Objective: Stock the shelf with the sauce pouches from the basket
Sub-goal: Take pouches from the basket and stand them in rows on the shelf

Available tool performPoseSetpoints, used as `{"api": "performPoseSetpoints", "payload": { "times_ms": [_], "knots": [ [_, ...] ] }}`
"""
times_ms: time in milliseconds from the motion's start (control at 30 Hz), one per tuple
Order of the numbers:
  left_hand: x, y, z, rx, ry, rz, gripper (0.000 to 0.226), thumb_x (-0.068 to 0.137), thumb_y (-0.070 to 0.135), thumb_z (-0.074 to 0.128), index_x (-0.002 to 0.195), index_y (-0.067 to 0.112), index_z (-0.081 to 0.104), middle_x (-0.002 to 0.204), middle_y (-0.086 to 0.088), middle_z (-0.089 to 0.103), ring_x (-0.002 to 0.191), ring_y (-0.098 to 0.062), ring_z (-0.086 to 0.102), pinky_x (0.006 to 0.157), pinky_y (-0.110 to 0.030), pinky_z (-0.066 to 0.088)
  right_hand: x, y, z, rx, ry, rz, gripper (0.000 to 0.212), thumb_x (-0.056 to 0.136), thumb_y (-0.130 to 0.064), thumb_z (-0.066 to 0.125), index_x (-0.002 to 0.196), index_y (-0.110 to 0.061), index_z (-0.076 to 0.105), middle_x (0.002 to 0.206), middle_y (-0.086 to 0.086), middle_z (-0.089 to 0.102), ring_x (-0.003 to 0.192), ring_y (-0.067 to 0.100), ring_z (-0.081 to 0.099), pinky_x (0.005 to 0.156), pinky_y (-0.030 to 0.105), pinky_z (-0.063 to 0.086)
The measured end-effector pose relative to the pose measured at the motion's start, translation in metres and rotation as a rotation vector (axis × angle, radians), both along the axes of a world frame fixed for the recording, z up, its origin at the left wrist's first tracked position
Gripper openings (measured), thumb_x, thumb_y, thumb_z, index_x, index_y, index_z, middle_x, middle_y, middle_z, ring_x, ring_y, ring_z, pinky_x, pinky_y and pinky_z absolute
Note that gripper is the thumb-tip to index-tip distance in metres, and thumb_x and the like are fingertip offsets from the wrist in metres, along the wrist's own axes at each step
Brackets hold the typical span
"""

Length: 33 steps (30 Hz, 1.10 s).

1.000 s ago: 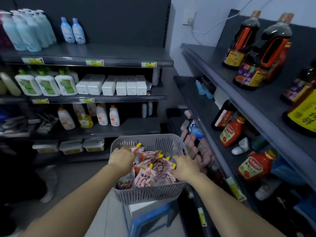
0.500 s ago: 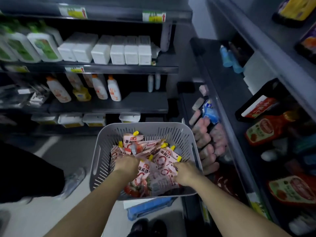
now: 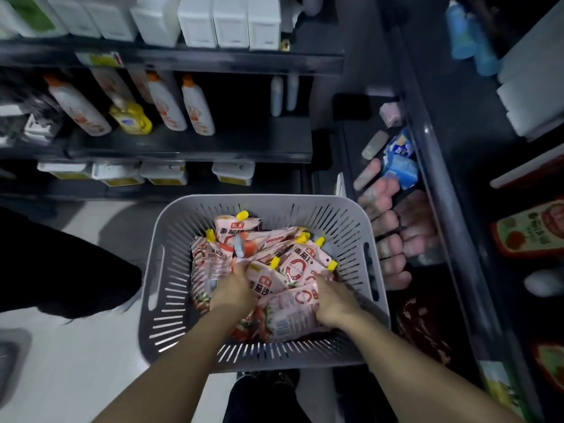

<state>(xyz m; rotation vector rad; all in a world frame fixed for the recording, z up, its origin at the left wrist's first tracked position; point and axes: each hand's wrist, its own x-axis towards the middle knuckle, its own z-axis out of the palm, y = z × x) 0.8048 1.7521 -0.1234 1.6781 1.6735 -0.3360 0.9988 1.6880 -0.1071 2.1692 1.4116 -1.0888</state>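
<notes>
Head view only. In the basket (image 3: 152, 270), low in front and just beside the shelf (image 3: 442, 239) at right: a loose heap of pouches (image 3: 293, 264), pink with yellow caps. Left hand (image 3: 235, 288) deep in the heap, fingers curled downward and hidden; cannot tell whether anything is gripped. Right hand (image 3: 332, 297) bent over a pouch edge, apparently clutching it. Probably soft, floppy, slick-skinned and fairly light, apt to slide off one another. Best taken at the stiffer top seam by the cap, or pinched flat across the body.

Grey slotted basket (image 3: 158, 288) holding pink sauce pouches (image 3: 293, 270) — red rings, yellow caps. Behind, white bottles (image 3: 195, 108) with orange caps and one yellow bottle (image 3: 131, 119) — dark shelving (image 3: 189, 145).
</notes>
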Motion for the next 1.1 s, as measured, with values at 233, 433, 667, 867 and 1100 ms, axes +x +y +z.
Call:
{"api": "performPoseSetpoints", "payload": {
  "times_ms": [233,433,667,867,1100],
  "knots": [
    [-0.009,0.014,0.012,0.105,0.051,-0.147,0.027,0.095,0.029,0.048,0.112,0.018,0.066,0.114,-0.008,0.064,0.103,-0.027,0.063,0.082,-0.036,0.05,0.001,0.015,0.026,0.019,0.318,-0.04,0.073,0.09,-0.011,0.053,0.144,-0.051,0.026,0.15,0.001,0.042,0.08,0.013,0.064,0.066,0.025,0.053],
    [-0.045,0.02,0.019,0.071,-0.109,0.075,0.033,0.094,0.014,0.048,0.123,0.014,0.063,0.118,-0.013,0.068,0.109,-0.031,0.063,0.088,-0.033,0.05,-0.005,0.019,0.046,-0.149,0.761,-0.564,0.028,0.097,-0.012,0.051,0.121,-0.016,0.064,0.143,0.013,0.048,0.064,0.022,0.072,0.05,0.024,0.054],
    [-0.039,0.018,0.026,0.149,-0.101,0.163,0.029,0.094,0.03,0.054,0.118,0.019,0.066,0.112,-0.008,0.07,0.101,-0.028,0.065,0.079,-0.031,0.049,-0.02,0.024,0.051,0.006,0.554,-0.074,0.032,0.084,-0.003,0.068,0.111,-0.019,0.067,0.103,-0.002,0.066,0.097,0.014,0.063,0.086,0.031,0.054],
    [-0.035,0.001,0.036,0.214,-0.198,0.148,0.02,0.093,0.018,0.058,0.083,0.009,0.072,0.082,-0.007,0.07,0.071,-0.019,0.06,0.061,-0.028,0.042,-0.037,0.007,0.051,0.243,0.336,0.369,0.003,0.087,-0.028,0.069,0.087,-0.026,0.07,0.092,-0.013,0.062,0.083,0.008,0.056,0.073,0.03,0.048],
    [-0.031,-0.007,0.076,0.464,-0.408,0.137,0.018,0.089,0.006,0.059,0.082,0.005,0.075,0.082,-0.009,0.074,0.075,-0.024,0.066,0.07,-0.032,0.051,-0.03,-0.01,0.076,0.613,0.464,-0.035,0.02,0.086,-0.04,0.067,0.078,-0.022,0.069,0.058,-0.016,0.052,0.061,0.006,0.05,0.066,0.034,0.047]
  ]
}}
